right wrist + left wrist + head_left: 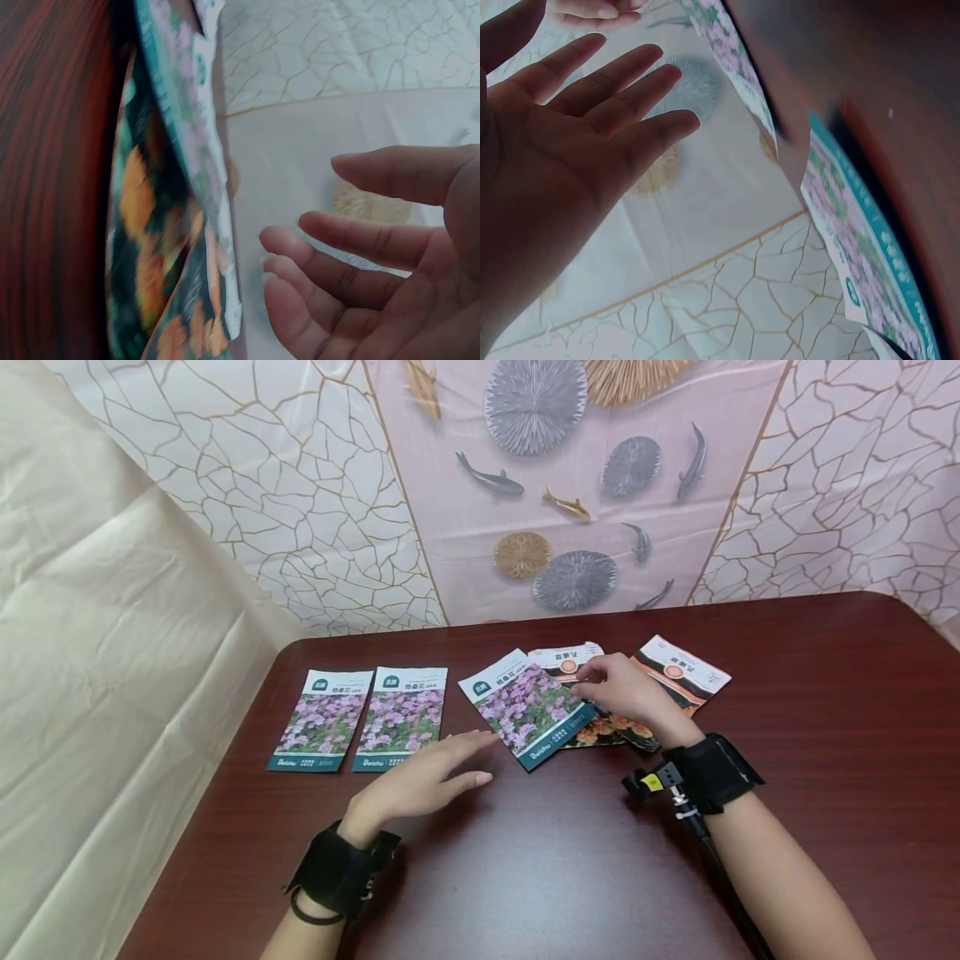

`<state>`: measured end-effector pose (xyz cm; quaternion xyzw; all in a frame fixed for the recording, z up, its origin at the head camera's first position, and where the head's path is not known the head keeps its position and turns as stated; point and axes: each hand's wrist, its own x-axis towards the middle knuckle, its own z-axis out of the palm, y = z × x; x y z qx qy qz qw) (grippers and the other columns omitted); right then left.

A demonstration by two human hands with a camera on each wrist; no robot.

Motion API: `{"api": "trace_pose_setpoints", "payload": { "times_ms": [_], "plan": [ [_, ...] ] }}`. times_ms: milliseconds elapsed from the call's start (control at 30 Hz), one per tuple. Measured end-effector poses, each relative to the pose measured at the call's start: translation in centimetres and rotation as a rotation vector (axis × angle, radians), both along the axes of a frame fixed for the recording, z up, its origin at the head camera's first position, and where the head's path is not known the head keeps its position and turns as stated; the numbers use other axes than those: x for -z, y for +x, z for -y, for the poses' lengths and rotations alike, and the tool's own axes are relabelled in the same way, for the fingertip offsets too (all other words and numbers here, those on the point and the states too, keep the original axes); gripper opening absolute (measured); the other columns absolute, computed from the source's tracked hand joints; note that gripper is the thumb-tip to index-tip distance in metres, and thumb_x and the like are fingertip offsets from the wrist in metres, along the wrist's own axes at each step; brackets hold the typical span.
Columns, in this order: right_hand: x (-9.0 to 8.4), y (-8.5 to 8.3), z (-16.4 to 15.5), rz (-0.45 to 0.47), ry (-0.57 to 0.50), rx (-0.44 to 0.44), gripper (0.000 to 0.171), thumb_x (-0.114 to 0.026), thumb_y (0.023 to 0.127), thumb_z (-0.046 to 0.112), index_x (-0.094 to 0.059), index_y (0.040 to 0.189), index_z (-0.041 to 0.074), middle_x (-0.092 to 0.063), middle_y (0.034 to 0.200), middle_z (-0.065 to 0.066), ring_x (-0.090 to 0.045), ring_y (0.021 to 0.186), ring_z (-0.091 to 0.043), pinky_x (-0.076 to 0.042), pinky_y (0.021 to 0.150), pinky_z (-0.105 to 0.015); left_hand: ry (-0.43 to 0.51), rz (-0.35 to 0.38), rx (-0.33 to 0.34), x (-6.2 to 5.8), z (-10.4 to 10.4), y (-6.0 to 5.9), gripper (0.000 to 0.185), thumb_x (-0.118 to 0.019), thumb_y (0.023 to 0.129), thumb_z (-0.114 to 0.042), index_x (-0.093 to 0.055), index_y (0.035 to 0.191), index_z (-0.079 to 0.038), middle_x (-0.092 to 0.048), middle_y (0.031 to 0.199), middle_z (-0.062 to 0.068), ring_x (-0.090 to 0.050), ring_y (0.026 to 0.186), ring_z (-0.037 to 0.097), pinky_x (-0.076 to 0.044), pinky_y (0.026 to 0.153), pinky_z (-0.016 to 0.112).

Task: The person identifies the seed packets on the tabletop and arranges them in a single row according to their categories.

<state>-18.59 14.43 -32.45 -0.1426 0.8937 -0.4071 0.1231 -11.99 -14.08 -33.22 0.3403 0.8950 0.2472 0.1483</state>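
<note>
My left hand (431,777) hovers over the table with fingers extended, close to the lower corner of a purple-flower seed packet (525,710). The left wrist view shows this left hand (577,127) with fingers spread and nothing in the palm. My right hand (626,689) is above the orange-flower seed packets, its fingertips near the right edge of that purple packet. In the right wrist view the fingers are loosely bent, holding nothing. The tilted purple packet partly covers an orange-flower packet (566,657); another orange-flower packet (678,670) lies askew, partly hidden by the right hand.
Two more purple-flower packets, one at far left (321,722) and one beside it (401,714), lie side by side on the dark red-brown table (570,868). A patterned cloth (577,527) hangs behind the table's back edge. Pale fabric (112,652) hangs at left.
</note>
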Motion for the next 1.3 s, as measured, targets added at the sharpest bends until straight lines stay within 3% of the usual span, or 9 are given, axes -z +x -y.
{"api": "trace_pose_setpoints", "payload": {
  "times_ms": [267, 500, 767, 1000, 1300],
  "plan": [
    [1.5, -0.9, -0.7, 0.107, 0.052, 0.01, 0.017, -0.055, 0.09, 0.013, -0.059, 0.094, -0.004, -0.053, 0.072, -0.008, -0.04, 0.051, -0.016, -0.035, 0.05, -0.032, -0.04, -0.014, 0.028, 0.8, -0.6, 0.2, 0.051, -0.047, 0.096, -0.027, -0.035, 0.141, -0.006, -0.037, 0.141, 0.013, -0.029, 0.132, 0.022, -0.019, 0.108, 0.04],
    [2.2, -1.3, -0.8, 0.161, 0.044, 0.015, 0.012, -0.058, 0.087, 0.008, -0.061, 0.086, -0.003, -0.058, 0.067, -0.011, -0.052, 0.046, -0.016, -0.046, 0.046, -0.031, -0.06, -0.007, 0.04, 0.9, -0.7, 0.3, 0.048, -0.048, 0.096, -0.026, -0.038, 0.139, -0.007, -0.038, 0.141, 0.012, -0.029, 0.132, 0.024, -0.019, 0.108, 0.04],
    [2.8, -1.3, -0.7, 0.174, 0.004, 0.0, 0.012, -0.051, 0.086, -0.001, -0.059, 0.079, -0.005, -0.058, 0.061, -0.011, -0.052, 0.045, -0.015, -0.046, 0.045, -0.03, -0.082, 0.004, 0.045, 1.0, -0.7, 0.3, 0.047, -0.047, 0.096, -0.027, -0.04, 0.138, -0.008, -0.04, 0.139, 0.013, -0.031, 0.131, 0.024, -0.021, 0.107, 0.039],
    [2.8, -1.3, -0.6, 0.275, -0.103, 0.023, 0.01, -0.041, 0.089, -0.006, -0.05, 0.086, -0.007, -0.06, 0.063, -0.015, -0.054, 0.045, -0.016, -0.047, 0.044, -0.029, -0.067, -0.01, 0.005, 1.1, -0.8, 0.3, 0.045, -0.048, 0.096, -0.026, -0.043, 0.136, -0.006, -0.046, 0.134, 0.011, -0.04, 0.125, 0.022, -0.033, 0.102, 0.037],
    [1.7, -0.9, -0.6, 0.362, -0.288, 0.018, 0.004, -0.043, 0.092, -0.004, -0.044, 0.092, -0.009, -0.061, 0.066, -0.016, -0.054, 0.046, -0.015, -0.044, 0.042, -0.026, 0.035, -0.009, -0.092, 1.2, -0.6, 0.1, 0.036, -0.051, 0.095, -0.021, -0.053, 0.126, -0.002, -0.057, 0.121, 0.011, -0.051, 0.115, 0.022, -0.04, 0.094, 0.039]
  ]
}}
